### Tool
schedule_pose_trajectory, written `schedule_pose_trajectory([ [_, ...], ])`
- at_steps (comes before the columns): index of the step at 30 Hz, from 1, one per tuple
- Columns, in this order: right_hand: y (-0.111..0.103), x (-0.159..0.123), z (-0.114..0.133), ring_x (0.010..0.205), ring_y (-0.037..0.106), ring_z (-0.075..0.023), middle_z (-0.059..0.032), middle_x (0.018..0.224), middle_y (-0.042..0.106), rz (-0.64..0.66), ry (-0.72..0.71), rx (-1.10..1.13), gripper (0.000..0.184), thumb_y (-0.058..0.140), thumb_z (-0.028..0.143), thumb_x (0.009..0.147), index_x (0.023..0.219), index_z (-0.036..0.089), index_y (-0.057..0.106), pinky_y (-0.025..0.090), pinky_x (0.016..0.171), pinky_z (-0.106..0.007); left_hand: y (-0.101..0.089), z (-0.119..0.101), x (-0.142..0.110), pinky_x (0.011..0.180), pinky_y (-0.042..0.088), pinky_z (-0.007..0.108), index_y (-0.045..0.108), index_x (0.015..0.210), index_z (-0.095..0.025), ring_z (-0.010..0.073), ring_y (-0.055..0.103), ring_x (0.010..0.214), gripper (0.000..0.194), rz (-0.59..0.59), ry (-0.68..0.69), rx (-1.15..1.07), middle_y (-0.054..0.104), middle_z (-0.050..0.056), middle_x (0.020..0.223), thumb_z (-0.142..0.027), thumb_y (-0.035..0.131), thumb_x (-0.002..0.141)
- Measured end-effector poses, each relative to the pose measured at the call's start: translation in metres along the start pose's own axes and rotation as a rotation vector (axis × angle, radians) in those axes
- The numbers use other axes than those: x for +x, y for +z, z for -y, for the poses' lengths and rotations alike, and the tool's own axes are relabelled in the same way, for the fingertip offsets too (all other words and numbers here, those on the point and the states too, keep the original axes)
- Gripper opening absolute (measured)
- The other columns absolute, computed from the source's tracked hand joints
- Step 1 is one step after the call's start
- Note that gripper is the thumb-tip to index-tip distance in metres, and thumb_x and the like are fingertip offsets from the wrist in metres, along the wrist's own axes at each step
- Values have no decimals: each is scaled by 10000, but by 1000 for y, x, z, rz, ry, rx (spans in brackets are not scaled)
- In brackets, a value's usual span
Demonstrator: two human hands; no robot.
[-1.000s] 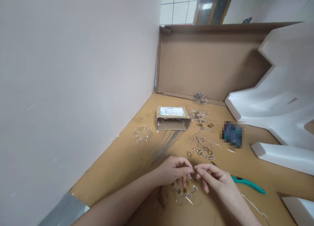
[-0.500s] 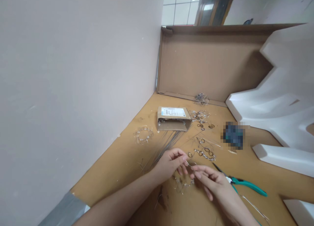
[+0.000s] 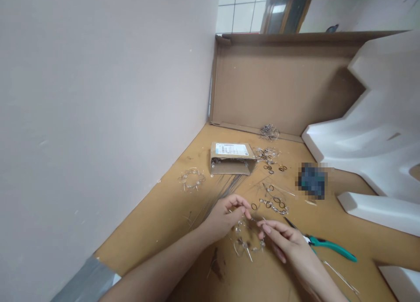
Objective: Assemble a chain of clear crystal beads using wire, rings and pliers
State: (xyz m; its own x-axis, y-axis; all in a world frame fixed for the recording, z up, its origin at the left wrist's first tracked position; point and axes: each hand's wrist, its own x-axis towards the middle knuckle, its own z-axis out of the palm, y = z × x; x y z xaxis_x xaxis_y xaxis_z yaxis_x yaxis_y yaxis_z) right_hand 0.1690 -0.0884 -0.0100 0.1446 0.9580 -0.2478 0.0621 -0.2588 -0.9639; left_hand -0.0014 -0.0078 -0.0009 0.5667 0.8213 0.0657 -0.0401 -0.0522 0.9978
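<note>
A loop of thin wire with clear beads [image 3: 244, 245] hangs below both hands, its loose wire ends sticking out. My left hand [image 3: 228, 216] is closed, thumb and fingertips pinching the upper left of the loop. Opposite it, my right hand [image 3: 285, 241] pinches the right side of the same wire between thumb and forefinger. Just beyond the hands lie dark rings [image 3: 278, 201] and a short beaded wire strand [image 3: 279, 210]. Long-nose pliers [image 3: 333, 248] with green handles lie to the right, partly behind my right hand.
A small open cardboard box [image 3: 231, 150] stands ahead, straight wires [image 3: 226, 186] before it. Another beaded wire ring [image 3: 192, 179] lies left. Wire-and-bead piles [image 3: 267, 154] sit behind. A wall [image 3: 114, 96] bounds the left, white foam [image 3: 361, 140] the right, a cardboard panel [image 3: 285, 83] the back.
The beaded wire loop has swung into fuller view below the hands. My fingers have shifted slightly on the wire, the left ones a little apart from before. Everything on the table stays put.
</note>
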Motion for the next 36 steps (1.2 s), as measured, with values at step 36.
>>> schedule_pose_trajectory([
  [36,0,6,-18,463,430,-82,23,606,590,-18,-61,-63,220,674,347,660,790,171,654,338,445,-217,2,5,-1,753,320,299,573,730,-172,147,435,723,163,197,586,1018,553,8,660,-166,441,827],
])
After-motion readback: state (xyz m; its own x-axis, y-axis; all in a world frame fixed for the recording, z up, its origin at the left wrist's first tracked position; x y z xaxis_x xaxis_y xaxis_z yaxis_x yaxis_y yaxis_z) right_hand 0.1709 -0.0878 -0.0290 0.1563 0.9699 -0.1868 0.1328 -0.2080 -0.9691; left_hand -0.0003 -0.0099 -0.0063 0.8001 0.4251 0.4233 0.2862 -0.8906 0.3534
